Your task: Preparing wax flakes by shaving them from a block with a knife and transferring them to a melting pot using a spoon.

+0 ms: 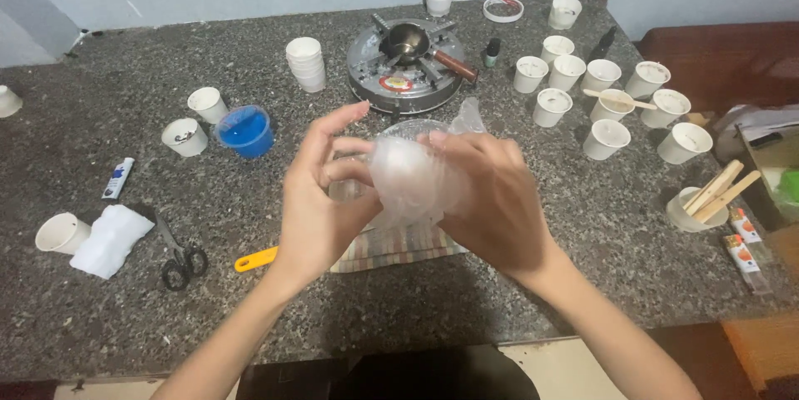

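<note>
Both hands up over the counter (100,317), working a clear plastic bag (412,175) held between them. The bag sits mid-frame, above a glass bowl (408,128) and a striped cloth (399,246). Left hand (320,200): thumb and lower fingers pinch the bag's left side, index finger splayed upward. Right hand (491,200): fingers curled around the bag's right side, gripping it. What's in the bag — can't tell; it reads as pale and cloudy.

Risks, as I judge them:
- Thin film could tear or slip under the two-sided pull — contents would drop toward the bowl or the cloth.
- Bag's loose top corner points toward the burner (405,67) with the small pot (409,39) on it. If that's hot, the film near it could melt. No flame visible.
- Right elbow room is tight: paper cups just beside, easy to knock.

Counts:
- White cups in the right cluster (607,100): about ten, one with a wooden stick laid across it.
- Left side: three single white cups plus one stack (306,63).
- Blue cup (246,130): one.
- Scissors (179,254): one pair.
- Yellow-handled tool (254,260): one, partly hidden by the left wrist.
- Cup with wooden sticks (695,204): one, roughly three sticks.
- Small dark bottles near the burner: two.
- Folded white cloth (111,238): one.
</note>
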